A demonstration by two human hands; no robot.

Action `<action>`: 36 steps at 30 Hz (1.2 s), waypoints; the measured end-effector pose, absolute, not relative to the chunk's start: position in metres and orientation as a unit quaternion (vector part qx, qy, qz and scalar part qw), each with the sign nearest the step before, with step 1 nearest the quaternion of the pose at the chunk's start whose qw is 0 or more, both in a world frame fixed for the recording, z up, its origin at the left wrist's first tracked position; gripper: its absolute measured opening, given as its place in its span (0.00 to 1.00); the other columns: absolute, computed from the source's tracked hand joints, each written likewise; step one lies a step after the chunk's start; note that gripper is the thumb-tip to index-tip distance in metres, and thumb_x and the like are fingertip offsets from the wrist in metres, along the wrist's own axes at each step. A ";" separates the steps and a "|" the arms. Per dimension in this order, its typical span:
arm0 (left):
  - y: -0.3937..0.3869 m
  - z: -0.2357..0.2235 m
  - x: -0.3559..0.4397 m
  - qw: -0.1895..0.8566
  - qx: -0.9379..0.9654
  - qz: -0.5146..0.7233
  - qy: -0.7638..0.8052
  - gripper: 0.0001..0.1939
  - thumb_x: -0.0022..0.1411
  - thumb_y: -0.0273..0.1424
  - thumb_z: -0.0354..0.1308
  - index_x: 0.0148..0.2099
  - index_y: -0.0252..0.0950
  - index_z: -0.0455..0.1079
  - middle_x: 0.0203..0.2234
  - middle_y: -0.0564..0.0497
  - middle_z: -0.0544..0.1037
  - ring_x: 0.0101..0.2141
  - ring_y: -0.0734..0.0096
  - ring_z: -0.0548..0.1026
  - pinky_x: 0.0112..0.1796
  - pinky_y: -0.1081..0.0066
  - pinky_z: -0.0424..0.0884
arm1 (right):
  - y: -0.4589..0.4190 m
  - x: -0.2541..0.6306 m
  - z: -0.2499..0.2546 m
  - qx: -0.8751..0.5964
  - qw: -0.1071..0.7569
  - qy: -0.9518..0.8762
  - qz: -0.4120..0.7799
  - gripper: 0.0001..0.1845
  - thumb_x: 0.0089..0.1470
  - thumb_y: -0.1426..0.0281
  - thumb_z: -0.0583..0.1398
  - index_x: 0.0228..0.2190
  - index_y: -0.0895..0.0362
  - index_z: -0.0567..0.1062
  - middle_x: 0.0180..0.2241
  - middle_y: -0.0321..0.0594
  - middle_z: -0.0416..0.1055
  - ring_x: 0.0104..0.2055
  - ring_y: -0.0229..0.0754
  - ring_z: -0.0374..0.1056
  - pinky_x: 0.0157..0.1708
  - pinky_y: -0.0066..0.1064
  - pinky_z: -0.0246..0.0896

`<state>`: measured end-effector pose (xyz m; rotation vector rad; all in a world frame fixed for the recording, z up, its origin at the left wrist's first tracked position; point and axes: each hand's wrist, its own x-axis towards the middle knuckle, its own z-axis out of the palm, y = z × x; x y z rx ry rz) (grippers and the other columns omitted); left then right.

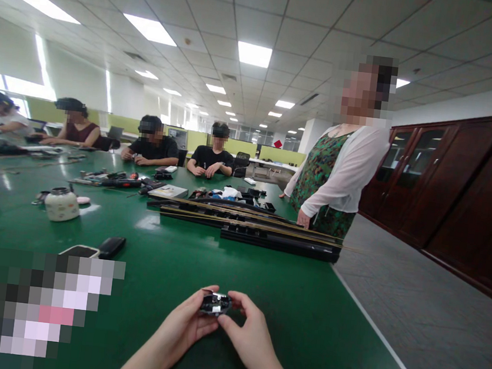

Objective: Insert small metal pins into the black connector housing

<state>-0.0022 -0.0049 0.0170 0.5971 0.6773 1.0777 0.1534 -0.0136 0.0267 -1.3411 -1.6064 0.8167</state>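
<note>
Gadget (pixel 216 304) with its guts showing, both hands on it

So it's a small black thing, opened up, silvery parts visible inside, too small for me to say what model or even what kind. It's up over the near part of the green bench (pixel 324 312). Left hand (pixel 190 317) has its end gripped between thumb and fingers, the lower ones curled beneath. Right hand (pixel 250 321) is pinching the other end, thumb on the near side, index on the far side.

Past that, long black rails (pixel 279 244) lie across the bench, thin yellowish rods (pixel 263 227) on top. Off to the left: a phone (pixel 81 251) and a white patterned jar (pixel 62 206). Someone in a white cardigan (pixel 370 163) stands by the rails, and four people sit further back.
</note>
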 end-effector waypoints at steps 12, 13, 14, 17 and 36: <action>-0.011 0.021 -0.004 0.781 0.280 0.495 0.259 0.19 0.57 0.30 0.56 0.51 0.40 0.59 0.40 0.47 0.78 0.37 0.69 0.77 0.43 0.67 0.68 | -0.015 0.154 0.029 -0.535 0.431 -0.655 0.315 0.17 0.43 0.69 0.60 0.39 0.53 0.72 0.40 0.38 0.72 0.44 0.44 0.67 0.45 0.34 0.59; -0.011 0.021 -0.004 0.781 0.278 0.496 0.258 0.18 0.57 0.30 0.56 0.51 0.40 0.59 0.40 0.47 0.78 0.36 0.69 0.77 0.43 0.67 0.68 | -0.015 0.153 0.030 -0.535 0.430 -0.655 0.316 0.17 0.43 0.69 0.60 0.39 0.53 0.72 0.40 0.38 0.72 0.44 0.44 0.67 0.45 0.34 0.59; -0.010 0.020 -0.004 0.783 0.273 0.496 0.257 0.18 0.58 0.32 0.56 0.50 0.39 0.60 0.39 0.47 0.78 0.36 0.69 0.77 0.43 0.67 0.68 | -0.015 0.153 0.030 -0.534 0.431 -0.654 0.319 0.17 0.43 0.69 0.60 0.39 0.54 0.72 0.40 0.38 0.72 0.44 0.44 0.67 0.46 0.34 0.59; -0.008 0.019 -0.004 0.796 0.249 0.491 0.253 0.18 0.58 0.36 0.54 0.50 0.38 0.60 0.36 0.46 0.78 0.35 0.67 0.77 0.42 0.66 0.68 | -0.015 0.153 0.031 -0.528 0.434 -0.651 0.329 0.18 0.43 0.70 0.60 0.40 0.54 0.72 0.40 0.38 0.72 0.44 0.43 0.67 0.45 0.34 0.59; -0.008 0.019 -0.005 0.844 0.198 0.463 0.185 0.25 0.60 0.43 0.49 0.57 0.41 0.52 0.42 0.43 0.76 0.43 0.57 0.75 0.47 0.61 0.64 | -0.019 0.152 0.033 -0.488 0.432 -0.672 0.352 0.21 0.43 0.72 0.59 0.43 0.52 0.71 0.46 0.39 0.68 0.47 0.43 0.65 0.45 0.34 0.61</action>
